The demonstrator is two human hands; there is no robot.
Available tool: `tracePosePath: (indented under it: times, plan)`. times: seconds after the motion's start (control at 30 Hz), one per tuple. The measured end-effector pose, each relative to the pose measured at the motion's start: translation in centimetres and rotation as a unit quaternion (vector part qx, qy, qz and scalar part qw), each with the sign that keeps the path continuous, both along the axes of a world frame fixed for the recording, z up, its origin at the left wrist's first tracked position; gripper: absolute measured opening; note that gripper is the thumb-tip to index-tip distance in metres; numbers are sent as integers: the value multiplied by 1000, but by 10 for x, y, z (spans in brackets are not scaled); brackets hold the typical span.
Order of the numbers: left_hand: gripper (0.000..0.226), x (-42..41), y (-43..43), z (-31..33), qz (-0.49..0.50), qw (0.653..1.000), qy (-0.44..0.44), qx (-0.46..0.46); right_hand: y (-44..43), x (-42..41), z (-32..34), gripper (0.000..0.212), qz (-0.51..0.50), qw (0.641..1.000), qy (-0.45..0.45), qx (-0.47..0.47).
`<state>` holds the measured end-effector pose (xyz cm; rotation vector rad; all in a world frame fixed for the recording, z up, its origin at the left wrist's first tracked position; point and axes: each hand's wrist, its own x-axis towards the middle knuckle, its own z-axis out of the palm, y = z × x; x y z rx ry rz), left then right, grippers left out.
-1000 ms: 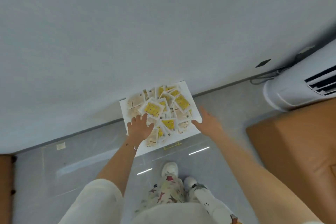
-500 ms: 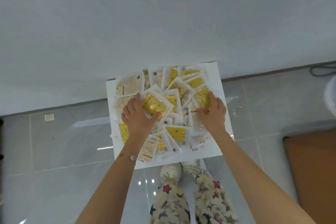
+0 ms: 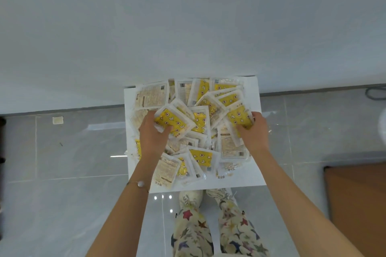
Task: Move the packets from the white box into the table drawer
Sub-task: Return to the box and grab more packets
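Earlier resting atop the pile (image 3: 201, 157) in the white box (image 3: 254, 98), left hand (image 3: 151, 139) now grips a yellow star-printed packet (image 3: 174, 121), right hand (image 3: 253, 132) a second packet (image 3: 240, 116).

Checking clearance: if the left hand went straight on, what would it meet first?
Probably the pale packet just beyond the yellow packet the left hand grips, in the white box; depth unclear.

Bright, even light, glare spots on glossy floor (image 3: 83, 194) — edges bowed
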<state>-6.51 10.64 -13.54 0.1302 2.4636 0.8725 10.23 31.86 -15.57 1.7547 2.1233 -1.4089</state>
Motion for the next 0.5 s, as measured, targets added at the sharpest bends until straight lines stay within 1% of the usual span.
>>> tracePosePath:
  times: [0.07,0.13,0.2,0.27,0.37,0.5]
  plan:
    - [39,-3,-3,3,30,999,-26,22,0,0,-3,34,0,1000,1,-24]
    - [49,-7,-7,6,56,997,-47,24,0,2,-5,28,-16,999,14,-38]
    - [52,-10,-12,8,92,991,-71,69,0,5,-6,27,-37,998,32,-45]
    - [47,-11,-15,12,143,975,-103,135,3,5,-4,29,-60,995,50,-66]
    - [37,-11,-19,16,201,951,-126,200,5,4,-3,32,-89,988,65,-107]
    - [33,-10,-25,23,243,919,-165,262,4,9,2,31,-106,986,83,-101]
